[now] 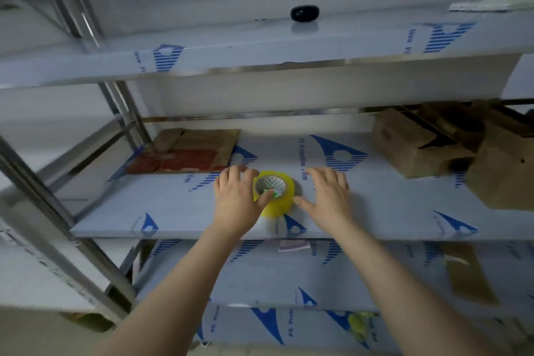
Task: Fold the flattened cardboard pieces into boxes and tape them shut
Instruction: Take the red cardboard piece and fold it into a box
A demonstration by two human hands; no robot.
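While the left grip [237,196] pinches the tape roll [284,201], right grip [329,196] released beside it, tape-fetching seems underway; lifting it likely follows.

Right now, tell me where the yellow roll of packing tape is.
In the head view, the tape roll sits at the front centre of the film-covered middle shelf, gripped by the left hand with the open right hand just beside it.

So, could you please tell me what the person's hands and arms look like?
Both are bare: no gloves, rings, watch or bracelet show on the left hand or the right hand, and no sleeves cover the forearms within the frame.
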